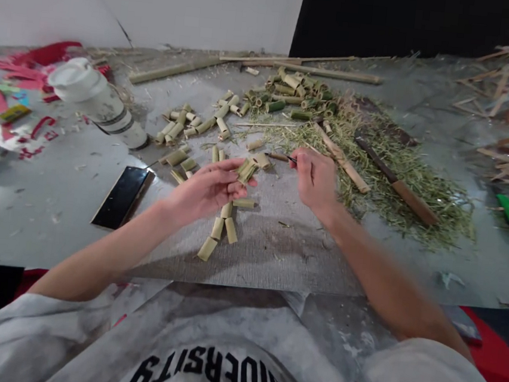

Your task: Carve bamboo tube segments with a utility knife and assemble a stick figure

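Note:
My left hand [212, 185] holds a short split bamboo piece [246, 171] between thumb and fingers, its rough inner side facing up. Beside it, a paler bamboo piece [263, 160] lies against the fingertips; whether it is held too I cannot tell. My right hand [315, 176] is closed around a slim tool [280, 157] with a dark part near the fingers, pointing left at the bamboo; its exact kind does not show. Below the left hand, several cut bamboo pieces [217, 228] lie in a branching pattern on the grey table.
Green bamboo segments [286, 92] are heaped at the back. Shavings [421, 189] spread to the right, with a long knife [411, 200] and a stick [343, 158] on them. A phone [123, 196] and a white container [98, 104] are on the left.

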Motion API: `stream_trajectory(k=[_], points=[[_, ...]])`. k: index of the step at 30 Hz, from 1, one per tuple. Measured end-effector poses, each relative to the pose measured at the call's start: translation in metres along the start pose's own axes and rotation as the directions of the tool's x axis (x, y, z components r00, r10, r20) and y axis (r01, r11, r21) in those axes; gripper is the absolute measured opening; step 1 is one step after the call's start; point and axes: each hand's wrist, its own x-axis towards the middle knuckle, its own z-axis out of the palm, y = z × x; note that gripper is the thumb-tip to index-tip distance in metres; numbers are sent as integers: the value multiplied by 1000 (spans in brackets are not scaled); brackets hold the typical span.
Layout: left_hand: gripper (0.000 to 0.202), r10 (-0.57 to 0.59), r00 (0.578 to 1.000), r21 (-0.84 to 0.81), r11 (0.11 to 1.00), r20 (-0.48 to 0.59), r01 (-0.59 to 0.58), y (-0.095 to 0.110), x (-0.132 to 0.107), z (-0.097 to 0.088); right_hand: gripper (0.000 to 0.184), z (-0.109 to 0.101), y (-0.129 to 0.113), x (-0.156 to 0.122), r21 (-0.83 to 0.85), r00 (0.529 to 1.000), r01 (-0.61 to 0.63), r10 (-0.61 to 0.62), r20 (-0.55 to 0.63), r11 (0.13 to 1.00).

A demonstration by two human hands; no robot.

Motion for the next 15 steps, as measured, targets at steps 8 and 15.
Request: stream_trajectory(k=[8, 15], points=[[49, 28, 982, -108, 994, 184, -9, -30, -34, -21, 53, 12, -24, -10, 112, 965, 227, -239, 106, 967], [39, 98, 977, -87, 993, 188, -83, -30, -32, -34, 33, 16, -29, -14, 7, 886, 420, -412, 211, 907]])
